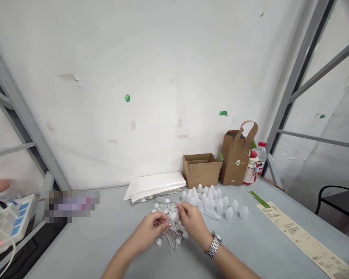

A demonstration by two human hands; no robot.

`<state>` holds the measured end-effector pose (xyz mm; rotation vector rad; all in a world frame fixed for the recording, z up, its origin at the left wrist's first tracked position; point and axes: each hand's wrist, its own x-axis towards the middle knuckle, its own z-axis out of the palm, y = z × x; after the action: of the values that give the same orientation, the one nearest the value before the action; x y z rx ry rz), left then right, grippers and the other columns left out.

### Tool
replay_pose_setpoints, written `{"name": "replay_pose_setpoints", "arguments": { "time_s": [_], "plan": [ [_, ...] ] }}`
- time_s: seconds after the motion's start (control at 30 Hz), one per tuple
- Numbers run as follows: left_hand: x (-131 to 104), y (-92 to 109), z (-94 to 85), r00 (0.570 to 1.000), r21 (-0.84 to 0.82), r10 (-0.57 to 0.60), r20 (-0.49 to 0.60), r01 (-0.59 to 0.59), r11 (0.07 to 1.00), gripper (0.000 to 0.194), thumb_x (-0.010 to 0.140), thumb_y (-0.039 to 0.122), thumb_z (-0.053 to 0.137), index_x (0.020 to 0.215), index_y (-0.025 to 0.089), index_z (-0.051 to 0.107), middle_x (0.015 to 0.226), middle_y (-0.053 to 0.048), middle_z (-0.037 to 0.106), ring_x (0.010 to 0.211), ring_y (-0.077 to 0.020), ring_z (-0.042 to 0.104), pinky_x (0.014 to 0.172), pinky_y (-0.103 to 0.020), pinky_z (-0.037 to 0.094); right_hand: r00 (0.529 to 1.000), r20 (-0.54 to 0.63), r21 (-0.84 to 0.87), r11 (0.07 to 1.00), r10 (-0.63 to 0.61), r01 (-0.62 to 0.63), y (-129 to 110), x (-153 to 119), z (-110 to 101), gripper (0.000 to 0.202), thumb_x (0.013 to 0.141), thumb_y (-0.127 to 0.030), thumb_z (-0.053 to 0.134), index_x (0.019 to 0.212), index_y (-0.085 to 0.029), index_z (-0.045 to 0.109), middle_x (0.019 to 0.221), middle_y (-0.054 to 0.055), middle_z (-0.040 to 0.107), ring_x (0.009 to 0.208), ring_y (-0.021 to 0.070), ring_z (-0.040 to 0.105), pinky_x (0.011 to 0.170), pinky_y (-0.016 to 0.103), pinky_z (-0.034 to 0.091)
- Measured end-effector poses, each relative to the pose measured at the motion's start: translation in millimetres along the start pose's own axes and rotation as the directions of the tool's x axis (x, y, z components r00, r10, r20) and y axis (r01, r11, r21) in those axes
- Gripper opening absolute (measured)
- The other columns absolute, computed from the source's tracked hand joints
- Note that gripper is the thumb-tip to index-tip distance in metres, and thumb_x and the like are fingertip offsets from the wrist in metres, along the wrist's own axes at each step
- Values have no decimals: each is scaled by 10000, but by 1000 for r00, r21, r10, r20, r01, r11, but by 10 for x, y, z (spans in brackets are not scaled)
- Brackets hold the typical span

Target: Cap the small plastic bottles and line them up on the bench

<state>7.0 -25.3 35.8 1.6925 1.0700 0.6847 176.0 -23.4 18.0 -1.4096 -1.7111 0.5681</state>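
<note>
My left hand pinches a small translucent plastic bottle with a white top between thumb and fingertips. Close above it, my right hand has thumb and fingers pressed together; what they hold is too small to make out. Beneath both hands lies a loose pile of white plastic caps and ring-ended pieces, partly covered by the hands. To the right of the pile, several translucent white bottles stand in a cluster, and one bottle lies on its side.
White mailing envelopes lie stacked behind the pile. An open cardboard box, a brown paper bag and a red-capped bottle stand along the wall. A printed label strip lies at right, a power strip at left.
</note>
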Motion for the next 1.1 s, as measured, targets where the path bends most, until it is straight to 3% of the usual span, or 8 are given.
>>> {"name": "replay_pose_setpoints", "arguments": {
  "time_s": [0.13, 0.2, 0.37, 0.47, 0.6, 0.8, 1.0, 1.1],
  "plan": [
    [-29, 27, -20, 995, -24, -35, 94, 37, 999, 258, 712, 414, 561, 773, 171, 620, 713, -13, 656, 717, -174, 593, 675, -273, 446, 997, -69, 9, 999, 37, -36, 39, 35, -54, 442, 862, -482, 304, 526, -213, 405, 472, -19, 472, 470, 127, 443, 491, 235, 327],
    [-10, 4, -12, 996, -44, -40, 83, 43, 998, 260, 703, 413, 570, 776, 170, 625, 716, -15, 656, 713, -174, 593, 678, -277, 447, 996, -76, 79, 996, 53, -47, 68, 66, -101, 432, 860, -495, 304, 551, -214, 414, 490, -21, 467, 484, 131, 455, 504, 238, 344],
    [118, -146, -13, 974, -79, -4, -226, -14, 997, 348, 654, 422, 600, 867, 148, 622, 839, -58, 657, 782, -197, 595, 740, -311, 460, 994, -104, 252, 968, 35, -8, 60, 84, -135, 318, 843, -496, 376, 849, -203, 499, 581, -39, 449, 548, 137, 455, 517, 235, 375],
    [140, -168, -18, 942, -17, 41, -334, -50, 999, 328, 658, 403, 593, 880, 166, 637, 886, -63, 651, 807, -201, 587, 756, -319, 463, 998, -40, 252, 967, 40, -29, 21, 53, -97, 326, 834, -497, 398, 733, -199, 483, 576, -40, 445, 550, 124, 440, 516, 228, 358],
    [90, -94, 34, 953, 129, 115, -281, -82, 988, 250, 663, 349, 606, 852, 202, 677, 845, -45, 649, 790, -191, 568, 707, -283, 456, 992, 124, 207, 978, 5, -31, -6, 16, -51, 337, 819, -472, 440, 635, -192, 468, 546, -47, 456, 534, 109, 428, 503, 216, 322],
    [58, -54, 68, 974, 170, 77, -211, -41, 985, 214, 673, 292, 568, 819, 215, 704, 779, -24, 654, 767, -180, 572, 721, -264, 446, 979, 203, 66, 998, -15, 1, 23, -2, -19, 314, 844, -358, 430, 578, -190, 437, 509, -45, 466, 520, 109, 443, 519, 214, 316],
    [57, -20, 27, 994, 36, -50, -98, 53, 998, 299, 683, 277, 497, 875, 175, 701, 785, -25, 684, 728, -177, 583, 681, -275, 458, 979, 175, 5, 995, -104, 104, 20, -34, -26, 160, 815, -175, 442, 659, -186, 478, 620, -17, 525, 596, 120, 472, 564, 217, 334],
    [71, -31, 27, 995, -67, -65, -77, 60, 996, 302, 673, 299, 524, 881, 165, 696, 791, -29, 694, 723, -180, 592, 659, -280, 469, 972, 208, 101, 991, -110, 90, -16, -16, -93, 125, 810, -209, 477, 690, -186, 507, 625, -20, 537, 603, 120, 489, 583, 219, 361]
  ]
}}
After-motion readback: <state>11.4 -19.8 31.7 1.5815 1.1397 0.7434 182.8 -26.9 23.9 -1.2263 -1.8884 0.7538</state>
